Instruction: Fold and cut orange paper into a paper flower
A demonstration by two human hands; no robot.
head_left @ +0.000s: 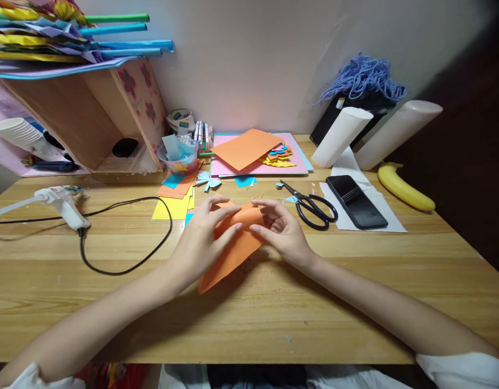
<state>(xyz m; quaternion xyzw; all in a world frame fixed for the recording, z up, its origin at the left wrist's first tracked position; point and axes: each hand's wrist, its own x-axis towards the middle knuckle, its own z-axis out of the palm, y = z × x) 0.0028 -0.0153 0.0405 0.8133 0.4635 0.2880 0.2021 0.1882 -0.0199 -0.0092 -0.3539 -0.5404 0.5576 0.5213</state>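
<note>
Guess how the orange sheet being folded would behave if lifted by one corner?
Likely floppy: the orange sheet already bends into a curve between the left hand and right hand. Probably very light, being a thin single sheet. It may slide easily on the smooth wooden desk if pushed.

Light wood-grain table (355,302), pretty cluttered along the back. At 9 o'clock there's a white glue gun (63,204) with its black cord (128,259) looping toward the middle. Stack of yellow and orange paper (174,202) at about 11, and a pink sheet pile (260,162) at 12. Black scissors (312,208) sit just right of centre, next to a phone (357,201) lying on white paper (379,216). Banana (403,187) at 2 o'clock.
</note>
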